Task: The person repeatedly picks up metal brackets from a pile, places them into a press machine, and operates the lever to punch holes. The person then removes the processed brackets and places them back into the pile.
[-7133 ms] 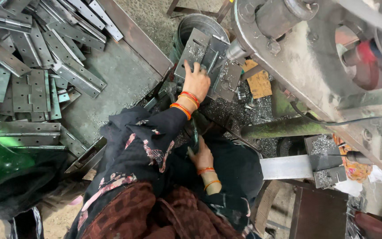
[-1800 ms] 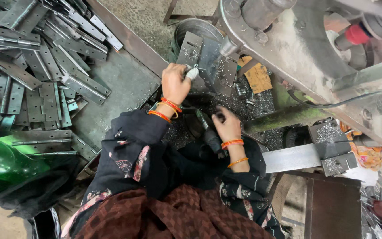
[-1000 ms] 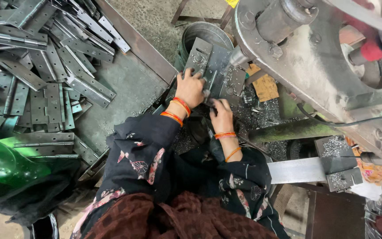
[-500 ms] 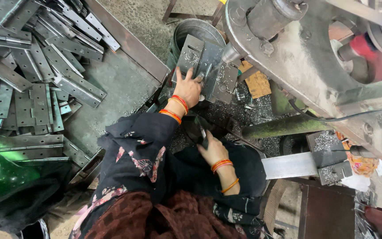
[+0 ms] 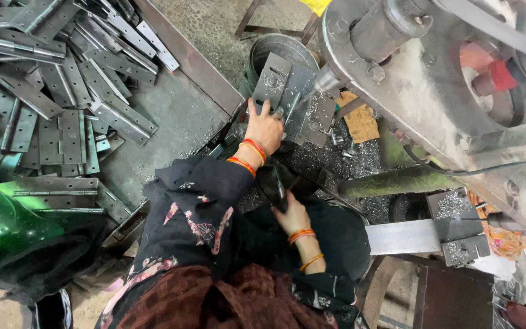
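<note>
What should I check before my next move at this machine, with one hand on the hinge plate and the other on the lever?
1. Left hand flat on the grey hinge plate: ok, fingers spread on it.
2. Plate seated under the machine's tool tip: cannot tell, the contact point is hidden.
3. Left hand's fingers clear of the tool tip: ok for now, they lie to its left, but close.
4. Right hand gripping the dark lever: ok, closed around it near the lap.
5. Loose dark sleeve away from the big wheel: ok, it hangs well below.
6. Metal shavings by the plate: not ok, scattered thickly.
</note>
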